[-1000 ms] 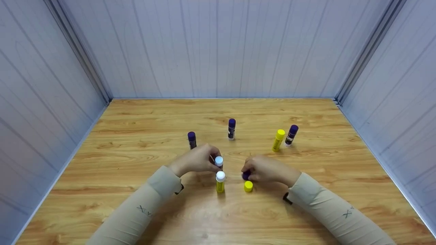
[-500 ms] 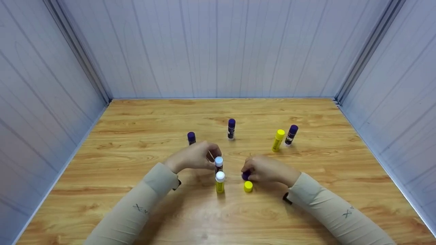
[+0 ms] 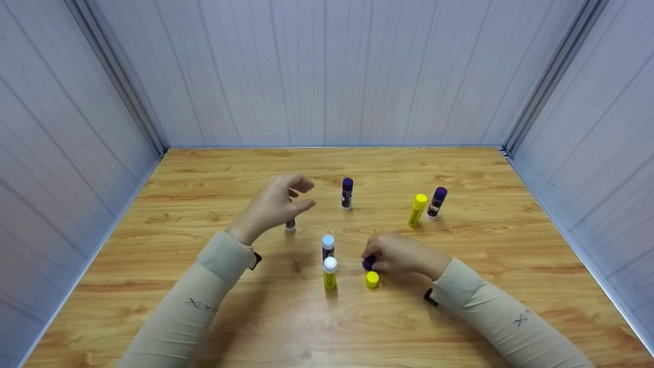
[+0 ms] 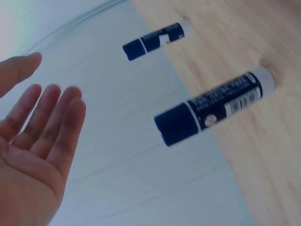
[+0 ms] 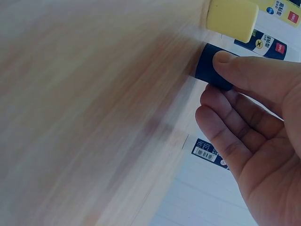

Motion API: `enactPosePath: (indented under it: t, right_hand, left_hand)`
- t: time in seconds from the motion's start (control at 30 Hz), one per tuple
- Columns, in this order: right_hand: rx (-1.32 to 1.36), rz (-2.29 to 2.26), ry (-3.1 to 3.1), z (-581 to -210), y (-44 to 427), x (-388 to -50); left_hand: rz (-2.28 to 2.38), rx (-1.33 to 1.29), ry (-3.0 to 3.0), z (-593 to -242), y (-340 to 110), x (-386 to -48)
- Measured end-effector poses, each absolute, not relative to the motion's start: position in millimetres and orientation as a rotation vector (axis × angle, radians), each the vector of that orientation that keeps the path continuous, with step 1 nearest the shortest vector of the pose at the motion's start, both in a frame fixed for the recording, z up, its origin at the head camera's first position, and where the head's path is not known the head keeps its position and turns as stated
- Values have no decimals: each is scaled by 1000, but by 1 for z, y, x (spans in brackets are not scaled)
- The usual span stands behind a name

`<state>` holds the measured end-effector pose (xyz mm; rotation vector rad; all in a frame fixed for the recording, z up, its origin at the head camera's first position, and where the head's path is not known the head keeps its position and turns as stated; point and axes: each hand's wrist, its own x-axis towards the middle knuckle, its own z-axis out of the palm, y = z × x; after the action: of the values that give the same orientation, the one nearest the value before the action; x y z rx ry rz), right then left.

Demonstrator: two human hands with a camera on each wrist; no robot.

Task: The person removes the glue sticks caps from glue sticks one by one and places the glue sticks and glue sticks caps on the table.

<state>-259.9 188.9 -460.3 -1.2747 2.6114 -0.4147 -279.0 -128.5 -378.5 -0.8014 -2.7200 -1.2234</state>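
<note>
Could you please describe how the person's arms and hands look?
The left sleeve and right sleeve are pale beige, each with dark lettering. A small black item shows near each cuff. The left hand and right hand wear no gloves.

Head view: even, moderate light; cool cast on walls (image 3: 327,76), soft shadow beside left sleeve (image 3: 173,317), faint sheen on tabletop (image 3: 378,332). Left-wrist view: washed out, glare at upper left. Right-wrist view: hazy, dimmer; tabletop blurred, soft shadow near dark cap (image 5: 207,67).
</note>
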Motion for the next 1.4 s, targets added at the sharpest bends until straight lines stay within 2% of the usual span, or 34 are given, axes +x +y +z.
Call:
enactPosePath:
  t: [0.27,0.57,0.93,1.4]
  right_hand:
    - [-1231,-413,2605,-456,187,-258]
    - [-1237,-422,2600,-456,187,-259]
    - [-1209,-411,2604,-457,188,-258]
    - [-1199,-406,2624,-459,189,-258]
  left_hand:
    - [-1239,-604,-2787,-389,-147,-295]
    - [-1299,-519,-2923,-408,-168,-311]
    - [-1269,-539,-3038,-429,-178,-319]
    - [-1174,-515,-3152,-436,-172,-320]
